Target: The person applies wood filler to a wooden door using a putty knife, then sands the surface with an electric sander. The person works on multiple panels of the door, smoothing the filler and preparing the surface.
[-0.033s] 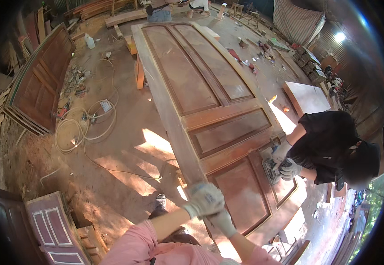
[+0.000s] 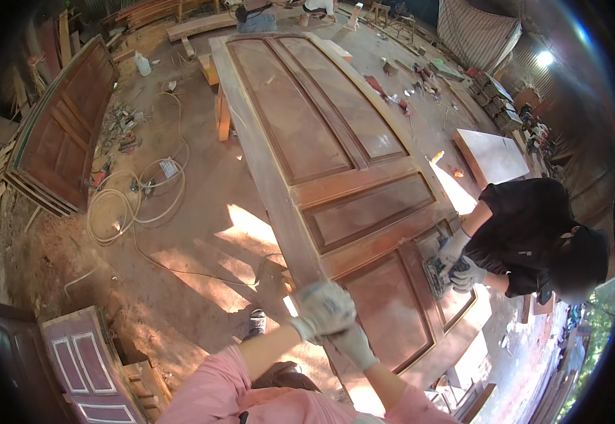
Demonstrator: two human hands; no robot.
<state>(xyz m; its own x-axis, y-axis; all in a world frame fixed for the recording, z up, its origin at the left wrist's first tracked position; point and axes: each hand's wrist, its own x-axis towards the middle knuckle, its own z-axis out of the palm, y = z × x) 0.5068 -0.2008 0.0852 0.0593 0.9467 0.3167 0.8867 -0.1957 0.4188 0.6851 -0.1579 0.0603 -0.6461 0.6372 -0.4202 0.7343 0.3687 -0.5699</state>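
Note:
Both my hands wear pale work gloves and meet above the near left edge of a large brown panelled wooden door (image 2: 355, 185), which lies flat and raised off the floor. My left hand (image 2: 326, 309) is closed, knuckles up. Pressed close behind and below it is my right hand (image 2: 353, 346), its fingers largely hidden by the left. Whatever lies under or between the two hands is out of sight. Across the door a co-worker in black, with gloved hands, holds a power sander (image 2: 436, 277) on the door's surface.
Several door panels (image 2: 67, 131) lean in a stack at the left. A coiled pale hose (image 2: 120, 212) lies on the dusty floor beside a white jug (image 2: 142, 65). A smaller panelled door (image 2: 90, 360) stands lower left. A pale slab (image 2: 493, 157) lies beyond the co-worker.
My joined hands have shifted slightly along the door's edge, the left one a little up and leftward. The co-worker's hands and sander have moved only slightly.

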